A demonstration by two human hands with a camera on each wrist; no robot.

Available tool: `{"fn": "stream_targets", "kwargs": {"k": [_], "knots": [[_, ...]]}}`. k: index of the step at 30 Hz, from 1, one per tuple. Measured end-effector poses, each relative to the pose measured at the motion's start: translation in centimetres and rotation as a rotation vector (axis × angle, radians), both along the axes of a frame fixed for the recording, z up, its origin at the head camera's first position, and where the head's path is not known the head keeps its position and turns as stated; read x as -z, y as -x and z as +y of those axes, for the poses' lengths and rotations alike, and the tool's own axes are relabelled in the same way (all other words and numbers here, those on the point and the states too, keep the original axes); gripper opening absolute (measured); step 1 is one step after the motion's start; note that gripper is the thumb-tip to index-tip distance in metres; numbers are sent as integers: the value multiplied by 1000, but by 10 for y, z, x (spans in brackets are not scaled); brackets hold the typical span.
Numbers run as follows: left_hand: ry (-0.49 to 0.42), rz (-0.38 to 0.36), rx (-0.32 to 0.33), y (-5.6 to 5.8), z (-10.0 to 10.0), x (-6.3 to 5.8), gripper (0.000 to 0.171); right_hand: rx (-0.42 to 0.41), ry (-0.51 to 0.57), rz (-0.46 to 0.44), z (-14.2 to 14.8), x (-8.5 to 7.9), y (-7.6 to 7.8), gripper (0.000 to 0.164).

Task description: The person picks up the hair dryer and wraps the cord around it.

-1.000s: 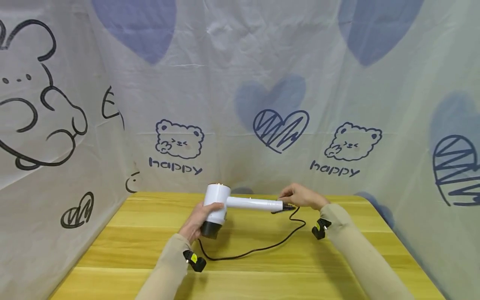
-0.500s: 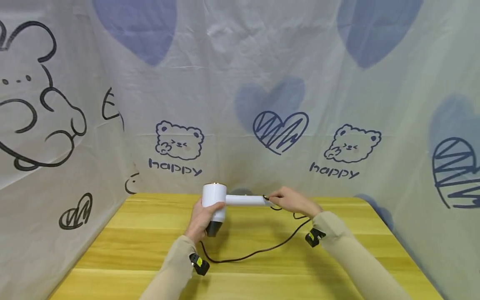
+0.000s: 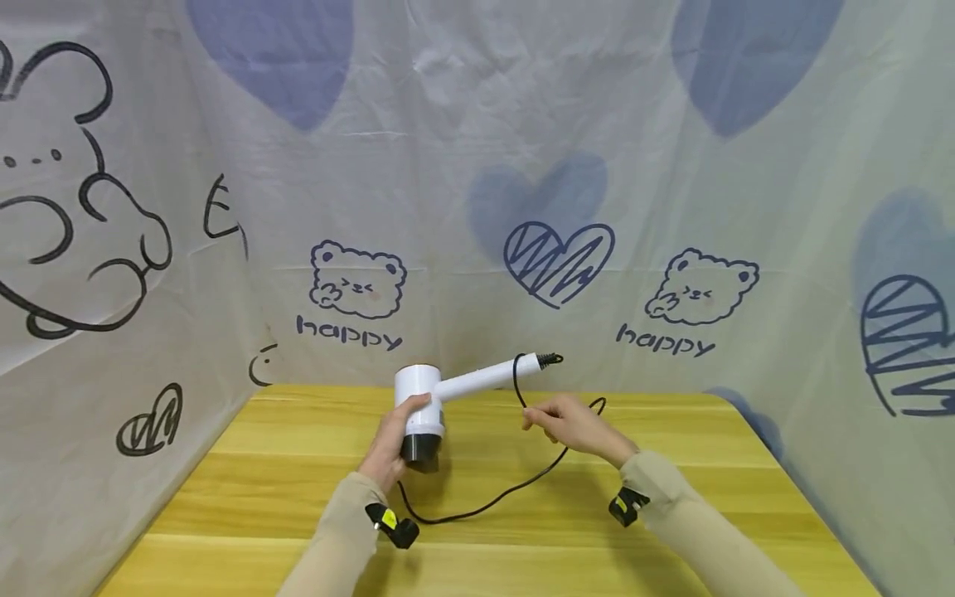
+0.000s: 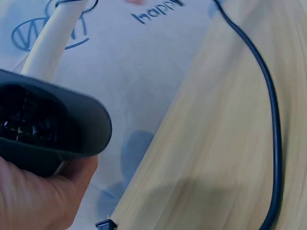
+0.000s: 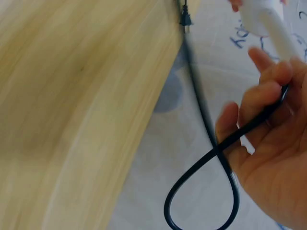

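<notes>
A white hair dryer (image 3: 477, 381) with a black nozzle (image 3: 421, 448) is held over the table by my left hand (image 3: 391, 439), thumb across its barrel. The handle slants up to the right and ends in a black cord sleeve (image 3: 550, 359). Near that end the black cord (image 3: 515, 390) loops over the handle and runs down to my right hand (image 3: 574, 424), which pinches it. In the right wrist view the cord (image 5: 244, 130) crosses the curled fingers and makes a loop below them. The left wrist view looks into the dark nozzle mouth (image 4: 29, 117).
The wooden table (image 3: 298, 514) lies beneath both hands, with a length of cord curving across its middle. A two-pin plug (image 5: 185, 20) shows in the right wrist view. Printed cloth (image 3: 448, 166) hangs behind and at both sides.
My right hand has gone from the handle's end, first left, then down with the cord, which now hangs over the handle. The handle has tilted up; my left hand keeps its grip.
</notes>
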State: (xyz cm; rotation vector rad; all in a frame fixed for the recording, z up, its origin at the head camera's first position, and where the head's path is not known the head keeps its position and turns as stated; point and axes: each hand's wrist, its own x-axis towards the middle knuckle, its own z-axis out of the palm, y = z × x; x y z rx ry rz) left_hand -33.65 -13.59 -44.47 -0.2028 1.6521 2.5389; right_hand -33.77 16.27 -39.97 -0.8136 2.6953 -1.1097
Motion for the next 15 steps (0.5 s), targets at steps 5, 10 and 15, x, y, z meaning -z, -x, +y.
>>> {"fn": "stream_targets", "kwargs": {"k": [5, 10, 15], "knots": [[-64, -61, 168, 0, -8, 0, 55, -17, -40, -19, 14, 8, 9, 36], [-30, -74, 252, -1, -15, 2, 56, -93, -114, -5, 30, 3, 23, 24], [43, -61, 266, -2, -17, 4, 58, 54, -228, 38, 39, -10, 34, 21]]}}
